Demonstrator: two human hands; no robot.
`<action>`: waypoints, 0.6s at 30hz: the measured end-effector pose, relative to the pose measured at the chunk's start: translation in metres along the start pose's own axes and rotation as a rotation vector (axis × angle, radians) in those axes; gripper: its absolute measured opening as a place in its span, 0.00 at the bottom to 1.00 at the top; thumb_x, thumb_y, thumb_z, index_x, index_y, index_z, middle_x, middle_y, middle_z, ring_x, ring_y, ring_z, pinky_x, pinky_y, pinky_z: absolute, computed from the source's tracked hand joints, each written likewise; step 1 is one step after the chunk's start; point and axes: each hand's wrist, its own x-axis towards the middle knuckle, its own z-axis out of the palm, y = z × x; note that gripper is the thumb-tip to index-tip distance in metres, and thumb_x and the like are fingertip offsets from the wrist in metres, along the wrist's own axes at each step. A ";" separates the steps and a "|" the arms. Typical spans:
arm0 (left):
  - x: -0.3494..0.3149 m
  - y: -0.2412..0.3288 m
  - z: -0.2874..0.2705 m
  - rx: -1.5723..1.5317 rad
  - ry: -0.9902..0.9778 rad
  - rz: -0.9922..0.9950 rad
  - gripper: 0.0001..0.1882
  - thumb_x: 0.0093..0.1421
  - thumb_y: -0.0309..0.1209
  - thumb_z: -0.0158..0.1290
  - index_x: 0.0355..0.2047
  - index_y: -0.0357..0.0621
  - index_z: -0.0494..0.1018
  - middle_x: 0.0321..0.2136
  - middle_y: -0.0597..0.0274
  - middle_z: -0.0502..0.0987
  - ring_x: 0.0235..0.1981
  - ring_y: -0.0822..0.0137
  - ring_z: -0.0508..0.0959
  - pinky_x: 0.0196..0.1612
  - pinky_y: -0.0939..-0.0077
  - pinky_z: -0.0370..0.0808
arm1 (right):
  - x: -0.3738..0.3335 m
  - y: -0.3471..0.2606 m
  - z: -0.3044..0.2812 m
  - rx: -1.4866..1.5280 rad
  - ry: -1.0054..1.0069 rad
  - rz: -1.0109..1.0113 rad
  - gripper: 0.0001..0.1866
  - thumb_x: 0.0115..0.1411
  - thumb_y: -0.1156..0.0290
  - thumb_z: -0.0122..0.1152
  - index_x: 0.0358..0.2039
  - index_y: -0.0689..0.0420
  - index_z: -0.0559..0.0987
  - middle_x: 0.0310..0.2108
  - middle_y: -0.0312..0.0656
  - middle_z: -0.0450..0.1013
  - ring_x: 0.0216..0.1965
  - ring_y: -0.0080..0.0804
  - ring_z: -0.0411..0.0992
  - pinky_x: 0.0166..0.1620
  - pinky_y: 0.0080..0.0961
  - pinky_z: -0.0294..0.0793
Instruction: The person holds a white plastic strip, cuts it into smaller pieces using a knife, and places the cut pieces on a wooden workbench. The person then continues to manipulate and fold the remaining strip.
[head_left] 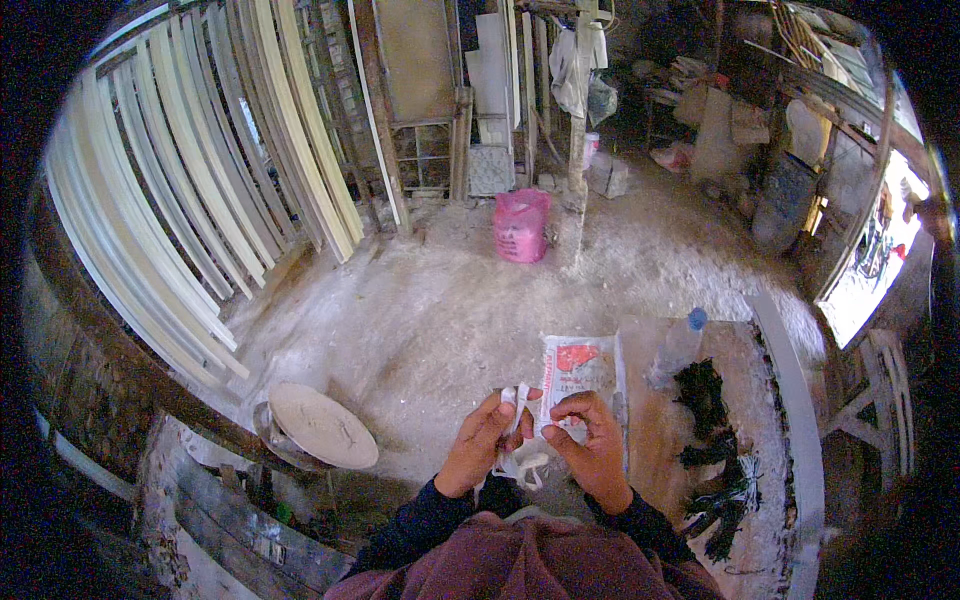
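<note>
My left hand [482,437] is closed around a soft white strip [531,470], perhaps cloth or thin plastic. Part of the strip sticks up past the fingers, and loose loops of it hang below the hand. Just to the right, my right hand [590,446] is closed in a pinch, thumb against fingertips. A small bit of white shows at those fingertips, apparently part of the same strip. Both hands are held in front of my body, a short gap apart. Beyond the right hand lies a white printed sack [585,362] with red markings.
On the board [650,420] at right lie black gloves [702,395] and a clear bottle [682,345] with a blue cap. A round pale lid [322,425] tops a container at left. Long pale strips [180,160] lean at far left. A pink sack [521,228] stands beside a post [577,150].
</note>
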 end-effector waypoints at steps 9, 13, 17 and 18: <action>-0.003 -0.012 0.014 0.132 -0.081 0.060 0.22 0.63 0.39 0.36 0.53 0.41 0.59 0.23 0.72 0.64 0.23 0.79 0.63 0.28 0.86 0.62 | 0.005 0.003 0.003 -0.036 0.119 -0.123 0.05 0.44 0.74 0.63 0.23 0.56 0.76 0.26 0.38 0.71 0.29 0.28 0.67 0.33 0.21 0.63; -0.003 -0.013 0.016 0.173 -0.071 0.048 0.24 0.61 0.44 0.38 0.52 0.41 0.61 0.26 0.71 0.68 0.25 0.79 0.65 0.29 0.84 0.63 | 0.002 0.006 0.002 -0.012 0.148 -0.133 0.05 0.45 0.74 0.62 0.23 0.57 0.74 0.24 0.37 0.69 0.28 0.26 0.65 0.33 0.21 0.63; -0.004 -0.017 0.016 0.186 -0.087 0.060 0.20 0.62 0.41 0.37 0.48 0.41 0.63 0.24 0.71 0.67 0.25 0.78 0.64 0.29 0.85 0.63 | 0.001 0.006 0.004 0.049 0.253 -0.106 0.07 0.46 0.74 0.62 0.24 0.57 0.71 0.24 0.36 0.67 0.27 0.25 0.64 0.32 0.19 0.62; -0.003 -0.018 0.016 0.212 -0.091 0.067 0.19 0.63 0.39 0.36 0.47 0.40 0.62 0.23 0.70 0.66 0.24 0.78 0.64 0.28 0.85 0.62 | 0.001 0.005 0.003 0.022 0.239 -0.094 0.07 0.46 0.74 0.62 0.23 0.57 0.72 0.24 0.38 0.67 0.28 0.27 0.65 0.32 0.21 0.63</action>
